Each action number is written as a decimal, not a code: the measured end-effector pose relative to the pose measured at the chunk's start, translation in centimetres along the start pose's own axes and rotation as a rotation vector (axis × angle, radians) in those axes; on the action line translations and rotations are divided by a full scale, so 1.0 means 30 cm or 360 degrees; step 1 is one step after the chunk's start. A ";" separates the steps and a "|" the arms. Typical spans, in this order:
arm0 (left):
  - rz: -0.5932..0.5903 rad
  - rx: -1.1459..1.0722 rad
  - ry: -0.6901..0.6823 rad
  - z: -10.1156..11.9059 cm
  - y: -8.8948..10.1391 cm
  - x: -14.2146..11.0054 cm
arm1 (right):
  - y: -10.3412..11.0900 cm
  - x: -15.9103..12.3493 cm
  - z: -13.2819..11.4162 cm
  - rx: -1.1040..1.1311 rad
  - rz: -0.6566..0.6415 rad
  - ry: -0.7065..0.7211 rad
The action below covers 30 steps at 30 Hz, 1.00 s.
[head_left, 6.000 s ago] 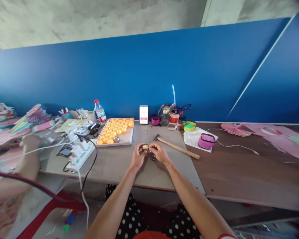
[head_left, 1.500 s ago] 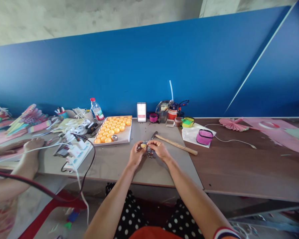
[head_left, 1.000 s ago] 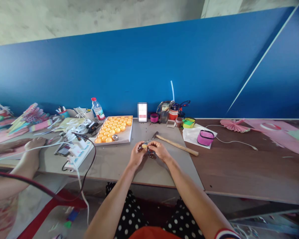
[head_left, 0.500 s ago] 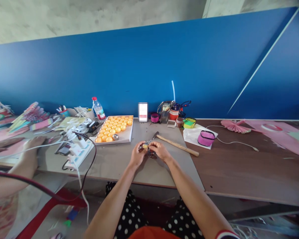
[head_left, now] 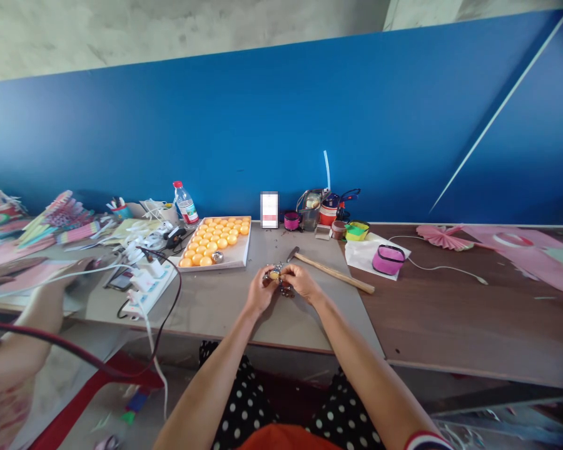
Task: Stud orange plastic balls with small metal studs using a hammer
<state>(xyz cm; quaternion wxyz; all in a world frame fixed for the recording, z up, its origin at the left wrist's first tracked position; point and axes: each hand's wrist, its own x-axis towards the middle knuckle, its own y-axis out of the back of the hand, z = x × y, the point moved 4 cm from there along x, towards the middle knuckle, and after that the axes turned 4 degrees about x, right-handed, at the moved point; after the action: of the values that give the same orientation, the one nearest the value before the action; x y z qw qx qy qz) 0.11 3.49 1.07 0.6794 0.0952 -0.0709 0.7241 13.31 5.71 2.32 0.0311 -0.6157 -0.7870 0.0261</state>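
My left hand (head_left: 261,290) and my right hand (head_left: 300,283) meet low over the grey board on the table. Between them is a small round piece (head_left: 274,275), yellow in the middle with shiny silver bits around it. The left fingers wrap its left side, while the right fingertips pinch at its right edge. Just below the right fingers lie several small shiny silver pieces (head_left: 287,290); their kind is too small to make out. A hammer (head_left: 333,270) with a wooden handle rests to the right of my hands, its head close to the right knuckles.
A white tray (head_left: 239,257) of yellow-orange balls (head_left: 209,240), with one silver-covered ball (head_left: 217,257), stands left. A power strip (head_left: 152,290) with cables lies further left, near another person's arm (head_left: 42,306). Behind are a bottle (head_left: 186,205), a phone (head_left: 269,210) and a purple pouch (head_left: 388,260).
My hands stay nearly in place around the small round piece, with only a slight shift of the fingers. At the left, the other person's hand and arm have moved.
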 end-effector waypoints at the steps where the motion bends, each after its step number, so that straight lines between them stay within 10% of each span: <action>1: 0.0001 0.0006 -0.0009 0.000 0.000 0.001 | 0.000 0.000 -0.002 -0.0005 0.0011 -0.0001; 23: 0.0017 -0.0202 0.0068 0.031 -0.003 -0.004 | -0.013 0.017 -0.049 0.0001 0.0091 0.0027; 30: 0.0090 -0.0406 0.0144 0.009 0.000 0.006 | 0.204 0.030 -0.126 -0.0721 0.0560 0.0305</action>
<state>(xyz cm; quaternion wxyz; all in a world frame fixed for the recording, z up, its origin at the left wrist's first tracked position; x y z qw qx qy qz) 0.10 3.59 1.38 0.6677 -0.0266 -0.1343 0.7317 19.31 8.06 5.61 -0.0380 -0.7334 -0.6475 -0.2034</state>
